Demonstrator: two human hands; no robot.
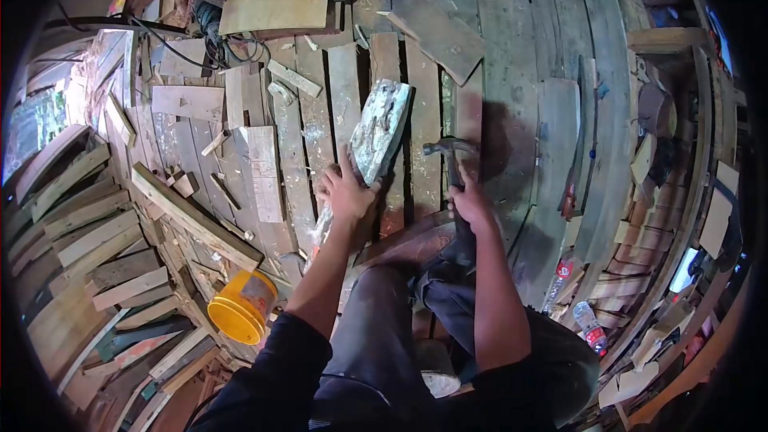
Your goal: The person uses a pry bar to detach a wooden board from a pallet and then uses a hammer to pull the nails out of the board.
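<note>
My left hand (346,192) is closed round the near part of a weathered wooden plank (382,124), whose upper face is whitish and flaking. The plank slants away from me over the floorboards, and its near end runs back beneath my left forearm. In my right hand (472,200) is a claw hammer (450,147), gripped by its dark handle with the head up and apart from the plank. My fingers wrap the handle, and the thumb side faces the plank.
Slatted floorboards (512,72) spread all round, littered with chips. A flat board (440,36) lies ahead. To the left are a long timber (196,216), a yellow bucket (242,306) and stacked offcuts (100,236). Plastic bottles (590,326) lie at the right. A coiled cable (212,32) sits far left.
</note>
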